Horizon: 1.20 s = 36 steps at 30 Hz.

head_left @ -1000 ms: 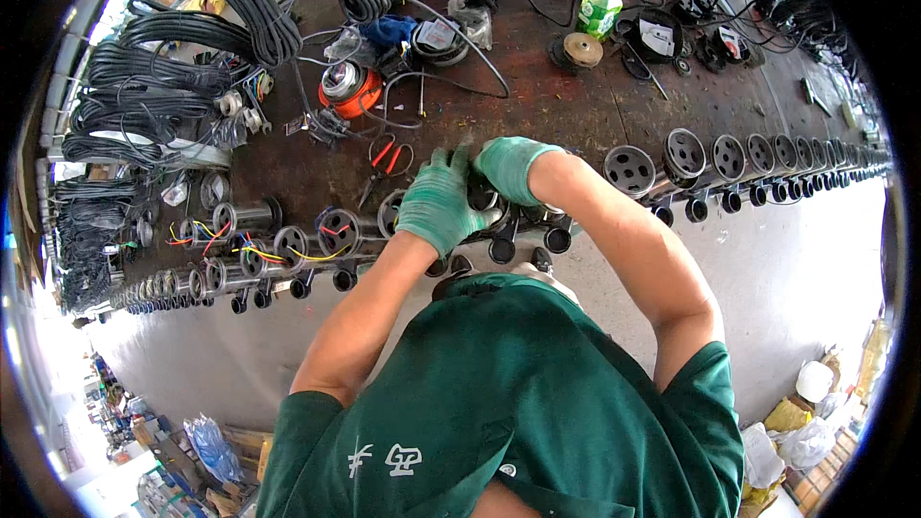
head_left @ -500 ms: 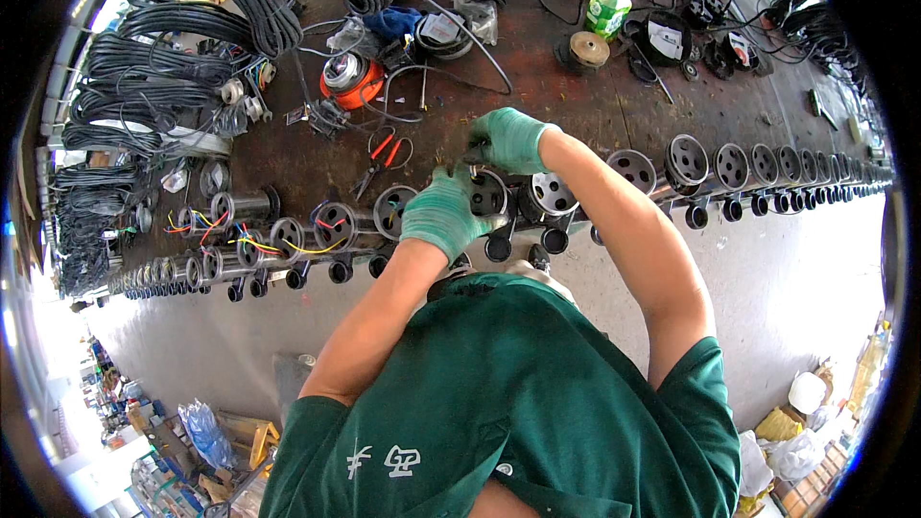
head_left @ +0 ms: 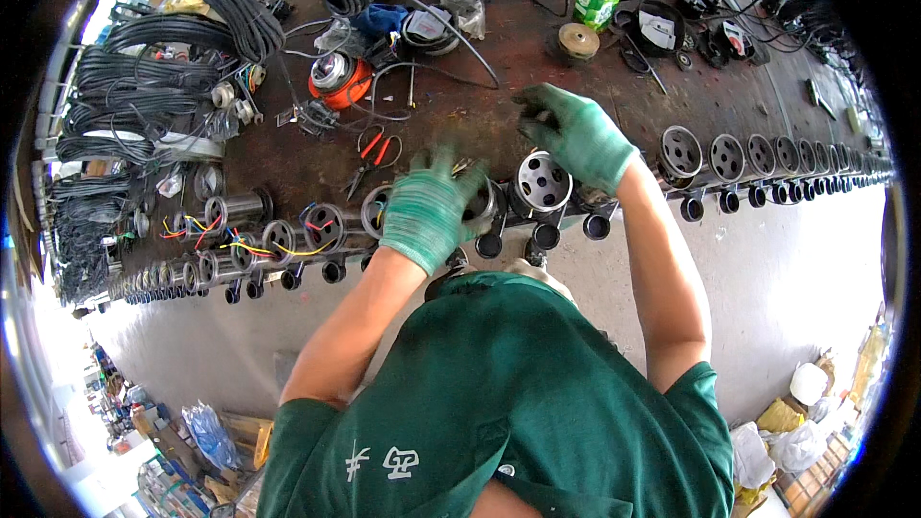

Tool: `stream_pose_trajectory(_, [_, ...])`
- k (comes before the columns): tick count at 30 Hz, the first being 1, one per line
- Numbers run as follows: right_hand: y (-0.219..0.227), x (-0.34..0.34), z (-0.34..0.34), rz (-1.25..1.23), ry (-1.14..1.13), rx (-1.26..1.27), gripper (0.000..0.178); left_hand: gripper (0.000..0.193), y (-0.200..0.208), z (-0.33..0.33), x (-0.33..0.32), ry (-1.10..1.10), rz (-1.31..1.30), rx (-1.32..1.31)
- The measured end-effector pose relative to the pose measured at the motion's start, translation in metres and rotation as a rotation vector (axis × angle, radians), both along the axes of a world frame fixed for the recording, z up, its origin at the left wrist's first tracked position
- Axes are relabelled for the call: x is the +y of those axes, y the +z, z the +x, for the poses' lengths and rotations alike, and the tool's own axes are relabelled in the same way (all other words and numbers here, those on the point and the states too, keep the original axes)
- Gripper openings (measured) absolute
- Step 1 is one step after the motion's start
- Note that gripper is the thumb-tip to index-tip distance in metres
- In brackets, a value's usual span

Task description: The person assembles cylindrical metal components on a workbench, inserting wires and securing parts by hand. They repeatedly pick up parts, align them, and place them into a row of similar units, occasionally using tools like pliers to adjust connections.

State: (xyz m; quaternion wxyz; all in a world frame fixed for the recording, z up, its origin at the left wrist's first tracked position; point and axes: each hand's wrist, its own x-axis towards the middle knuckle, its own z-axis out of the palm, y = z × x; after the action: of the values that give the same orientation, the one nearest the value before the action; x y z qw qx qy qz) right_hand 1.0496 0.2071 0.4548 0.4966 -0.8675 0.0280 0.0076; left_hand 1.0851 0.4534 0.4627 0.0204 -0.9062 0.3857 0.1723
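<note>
Both my hands wear green knit gloves with darkened fingertips. My left hand (head_left: 427, 211) hangs over a round black housing (head_left: 491, 201) at the table's front edge, covering part of it. Its fingers are smeared by motion, so whether they hold anything does not show. My right hand (head_left: 583, 142) is raised behind and right of a housing with a pale, holed round face (head_left: 543, 181). Its fingers reach leftward, apart from the thumb, with nothing visible between them. Red-handled scissors or snips (head_left: 372, 155) lie on the table left of my left hand.
Cylindrical housings line the front edge; several at left have coloured wires (head_left: 245, 247). Black cable coils (head_left: 144, 86) crowd the left side. Farther back are an orange-based round part (head_left: 341, 84), a green-and-white bottle (head_left: 597, 2) and a tan disc (head_left: 578, 41). Grey floor (head_left: 633, 297) lies in front.
My hands were together over the housing and have separated. The right hand has moved right and its fingers have spread; the left has shifted slightly left. The whole view has shifted a little.
</note>
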Motion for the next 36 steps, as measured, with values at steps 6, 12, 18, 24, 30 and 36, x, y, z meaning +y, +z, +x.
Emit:
stream_pose_trajectory(6, [0.0, -0.015, -0.069, 0.01, -0.092, -0.045, 0.036, 0.092, -0.019, 0.014, -0.012, -0.229, 0.18, 0.115])
stream_pose_trajectory(12, [-0.013, -0.03, -0.111, 0.128, -0.179, 0.101, 0.036, 0.091, -0.035, 0.029, -0.018, -0.305, 0.157, 0.145])
stream_pose_trajectory(18, [-0.027, -0.032, -0.127, 0.275, -0.243, 0.131, 0.031, 0.093, -0.042, 0.024, -0.014, -0.266, 0.193, 0.125])
stream_pose_trajectory(24, [-0.093, -0.014, -0.122, 0.236, -0.334, 0.176, 0.034, 0.114, 0.012, -0.002, -0.039, -0.044, 0.183, 0.028])
stream_pose_trajectory(30, [-0.079, 0.011, -0.078, -0.292, -0.283, 0.377, 0.046, 0.112, -0.034, -0.026, -0.071, -0.266, -0.058, -0.168])
stream_pose_trajectory(36, [-0.044, 0.009, -0.063, -0.303, -0.222, 0.299, 0.042, 0.102, -0.061, -0.019, -0.081, -0.061, -0.274, 0.073])
